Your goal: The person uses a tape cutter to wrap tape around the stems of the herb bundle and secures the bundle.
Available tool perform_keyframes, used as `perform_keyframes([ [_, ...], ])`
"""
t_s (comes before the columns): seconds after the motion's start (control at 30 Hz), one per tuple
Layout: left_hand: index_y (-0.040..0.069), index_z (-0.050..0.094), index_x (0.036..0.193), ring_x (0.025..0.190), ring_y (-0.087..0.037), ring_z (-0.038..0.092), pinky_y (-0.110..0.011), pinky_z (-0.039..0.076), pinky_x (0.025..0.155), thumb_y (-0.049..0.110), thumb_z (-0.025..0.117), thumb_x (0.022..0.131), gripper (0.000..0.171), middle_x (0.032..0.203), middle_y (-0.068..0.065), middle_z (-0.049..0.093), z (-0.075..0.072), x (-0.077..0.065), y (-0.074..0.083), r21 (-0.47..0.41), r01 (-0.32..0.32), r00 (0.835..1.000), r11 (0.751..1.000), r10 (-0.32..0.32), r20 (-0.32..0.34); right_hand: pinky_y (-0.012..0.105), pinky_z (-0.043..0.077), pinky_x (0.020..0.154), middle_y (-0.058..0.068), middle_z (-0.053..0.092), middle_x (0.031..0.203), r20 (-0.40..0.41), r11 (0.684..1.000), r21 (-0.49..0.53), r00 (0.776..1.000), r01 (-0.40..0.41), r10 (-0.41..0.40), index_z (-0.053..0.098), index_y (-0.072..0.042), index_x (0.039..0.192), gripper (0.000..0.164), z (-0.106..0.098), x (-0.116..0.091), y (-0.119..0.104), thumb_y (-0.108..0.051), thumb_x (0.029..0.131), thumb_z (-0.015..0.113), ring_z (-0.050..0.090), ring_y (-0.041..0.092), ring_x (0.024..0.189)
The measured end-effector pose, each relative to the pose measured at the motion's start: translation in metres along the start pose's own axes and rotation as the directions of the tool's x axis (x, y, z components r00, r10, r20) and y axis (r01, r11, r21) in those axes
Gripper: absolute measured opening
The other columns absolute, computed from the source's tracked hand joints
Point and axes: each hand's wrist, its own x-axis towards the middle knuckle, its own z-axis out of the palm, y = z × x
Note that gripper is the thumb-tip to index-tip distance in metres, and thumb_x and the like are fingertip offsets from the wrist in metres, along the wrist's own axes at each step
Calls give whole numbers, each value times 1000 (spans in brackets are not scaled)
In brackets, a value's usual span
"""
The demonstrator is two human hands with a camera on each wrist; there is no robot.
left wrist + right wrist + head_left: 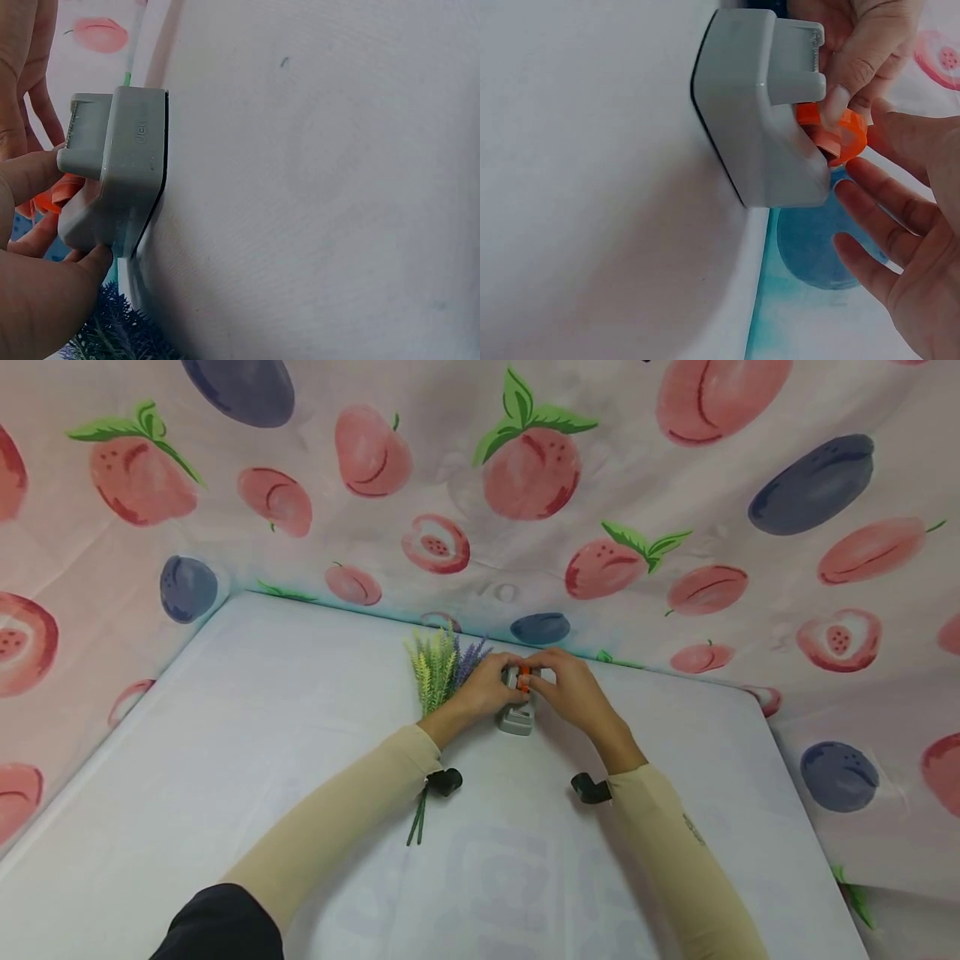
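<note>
A grey tape dispenser point(516, 720) stands on the white table with an orange ring point(851, 135) in its slot, which looks like a tape core. My left hand point(491, 685) grips the dispenser from the left, its fingertips against the grey side in the left wrist view and its thumb on the orange ring in the right wrist view. From the other side my right hand point(566, 685) pinches the ring between thumb and index finger, its remaining fingers spread. The toothed cutting edge shows at one end of the dispenser point(139, 150). Fingers partly cover the ring.
Left of the dispenser, partly beneath the left forearm, lie yellow-green artificial flower sprigs point(429, 672) and purple ones point(471, 658), stems toward me. A fruit-print cloth point(442, 460) hangs behind the table's point(225, 718) back edge and along its sides.
</note>
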Motion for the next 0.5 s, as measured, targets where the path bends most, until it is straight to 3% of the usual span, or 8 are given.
perform_keyframes([
  [0.2,5,57,138,127,-27,54,-44,45,107,5,77,90,53,138,-12,56,1,-3,0,-50,37,999,998,-37,5,51,47,98,11,63,118,30,998,33,998,-50,49,74,-8,121,27,-2,5,-3,-16,96,73,59,29,111],
  [0.5,6,58,136,126,-27,54,-44,44,107,6,78,89,51,136,-11,58,0,-3,0,-45,41,999,998,-41,2,50,45,99,11,58,108,32,993,89,996,-82,79,77,-6,107,16,0,10,1,-16,96,73,56,33,104],
])
